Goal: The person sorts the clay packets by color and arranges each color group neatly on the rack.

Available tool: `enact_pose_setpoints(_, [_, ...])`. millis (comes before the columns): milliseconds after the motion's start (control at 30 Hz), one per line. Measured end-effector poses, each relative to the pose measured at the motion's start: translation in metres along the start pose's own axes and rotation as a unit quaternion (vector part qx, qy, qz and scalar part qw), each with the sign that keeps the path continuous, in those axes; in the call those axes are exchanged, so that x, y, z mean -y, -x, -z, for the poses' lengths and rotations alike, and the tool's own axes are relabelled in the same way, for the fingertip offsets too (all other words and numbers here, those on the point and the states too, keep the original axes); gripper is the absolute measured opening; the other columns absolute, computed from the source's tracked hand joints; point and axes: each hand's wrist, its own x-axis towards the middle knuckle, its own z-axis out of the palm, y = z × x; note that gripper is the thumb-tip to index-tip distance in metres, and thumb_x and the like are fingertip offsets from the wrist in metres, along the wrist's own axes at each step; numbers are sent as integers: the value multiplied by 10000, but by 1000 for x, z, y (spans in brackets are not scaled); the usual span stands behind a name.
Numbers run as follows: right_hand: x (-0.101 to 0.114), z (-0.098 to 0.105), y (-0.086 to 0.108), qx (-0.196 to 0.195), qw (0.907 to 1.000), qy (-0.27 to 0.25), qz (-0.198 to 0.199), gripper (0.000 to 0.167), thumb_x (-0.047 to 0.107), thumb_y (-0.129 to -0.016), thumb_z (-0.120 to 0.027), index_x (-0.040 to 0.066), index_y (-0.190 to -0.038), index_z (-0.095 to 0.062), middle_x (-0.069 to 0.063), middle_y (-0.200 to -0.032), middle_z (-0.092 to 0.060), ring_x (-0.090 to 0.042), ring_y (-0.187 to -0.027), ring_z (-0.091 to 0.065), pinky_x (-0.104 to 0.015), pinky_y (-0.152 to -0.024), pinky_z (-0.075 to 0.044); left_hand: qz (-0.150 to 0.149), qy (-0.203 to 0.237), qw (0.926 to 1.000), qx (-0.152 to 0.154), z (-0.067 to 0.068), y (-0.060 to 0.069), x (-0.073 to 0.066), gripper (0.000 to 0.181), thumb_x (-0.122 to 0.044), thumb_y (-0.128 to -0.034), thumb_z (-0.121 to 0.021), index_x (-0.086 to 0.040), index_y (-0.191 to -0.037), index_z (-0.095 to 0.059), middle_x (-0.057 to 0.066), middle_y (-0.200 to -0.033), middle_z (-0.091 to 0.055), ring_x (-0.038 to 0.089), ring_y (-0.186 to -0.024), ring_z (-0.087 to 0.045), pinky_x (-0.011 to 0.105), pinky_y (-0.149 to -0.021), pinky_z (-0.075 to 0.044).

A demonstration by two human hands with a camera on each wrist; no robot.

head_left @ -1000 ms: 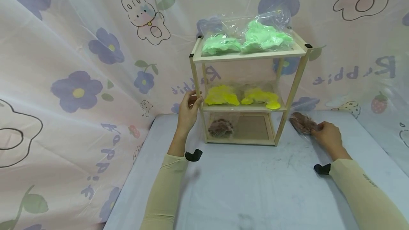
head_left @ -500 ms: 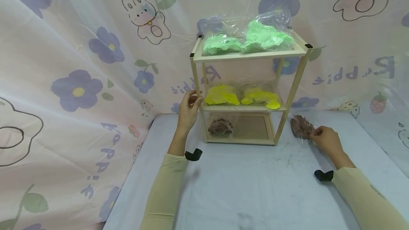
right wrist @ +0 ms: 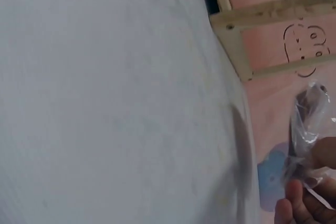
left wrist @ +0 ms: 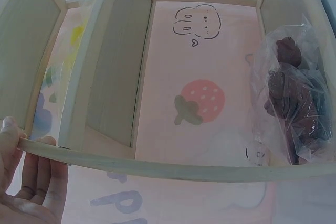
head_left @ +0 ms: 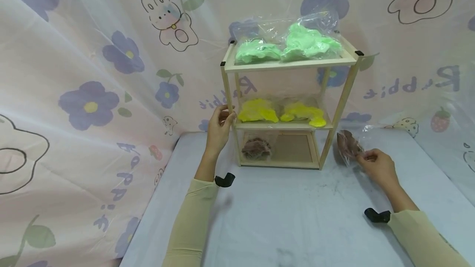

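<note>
A small wooden shelf (head_left: 283,125) with three levels stands at the back of the table. My left hand (head_left: 218,129) grips its left front post (left wrist: 157,170), thumb on one side and fingers behind. My right hand (head_left: 379,168) pinches a clear plastic bag of brown clay-like stuff (head_left: 348,145), held just right of the shelf. In the right wrist view that bag (right wrist: 306,119) hangs from the fingertips, partly covered by them. A similar brown bag (head_left: 257,148) lies at the left of the bottom level.
Two bags of yellow stuff (head_left: 257,110) sit on the middle level. Bags of light green stuff (head_left: 311,42) lie on top. White cloth covers the table (head_left: 289,213). A printed curtain (head_left: 111,32) hangs behind and to the left.
My right hand has shifted slightly left and toward me, and the brown bag in it has turned more upright. My left hand stays on the post.
</note>
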Motion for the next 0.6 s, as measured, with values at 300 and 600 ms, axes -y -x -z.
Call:
enact_pose_setpoints(300, [24, -3, 11, -882, 9930, -777, -58, 270, 183, -1025, -710, -77, -1054, -644, -15, -793, -688, 91, -640, -517, -134, -522, -450, -2, -27, 10000, -38, 0, 0, -2, 327, -162, -1085, -667, -63, -1394, -629, 165, -1148, -666, 285, -1141, -663, 424, -1094, -553])
enact_pose_setpoints(600, [44, -10, 14, -1922, 9671, -1663, 133, 193, 76, -985, -746, -66, -1024, -622, 281, -782, -543, 126, -709, -534, -22, -608, -441, -20, 39, 10000, -5, 0, 0, -2, 338, -177, -1080, -672, -65, -1395, -628, 166, -1159, -670, 290, -1142, -661, 430, -1085, -560])
